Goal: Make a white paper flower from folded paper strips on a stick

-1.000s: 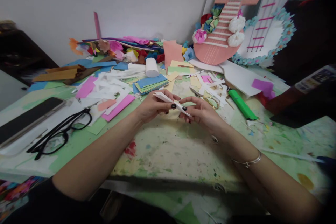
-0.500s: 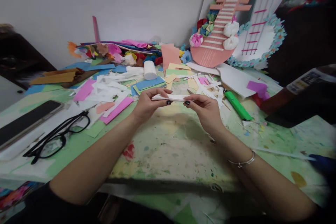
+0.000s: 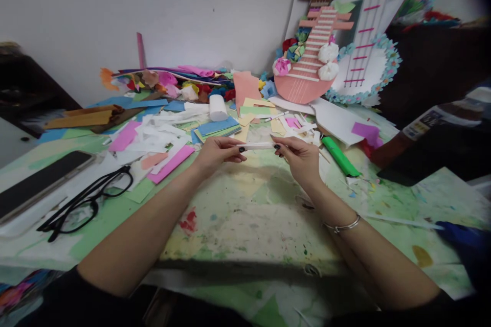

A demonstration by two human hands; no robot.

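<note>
While both forearms slant inward over the table (a silver bangle circles the right one), I see the left hand and right hand facing each other, fingers curled. Each pinches one end of a narrow white strip, which runs nearly level between them, raised above the tabletop, a stack of coloured sheets just beyond the left hand.

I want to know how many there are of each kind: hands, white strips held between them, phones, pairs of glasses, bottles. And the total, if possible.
Hands: 2, the left hand and the right hand
Held white strip: 1
Phone: 1
Glasses: 1
Bottle: 1
Total: 6
</note>
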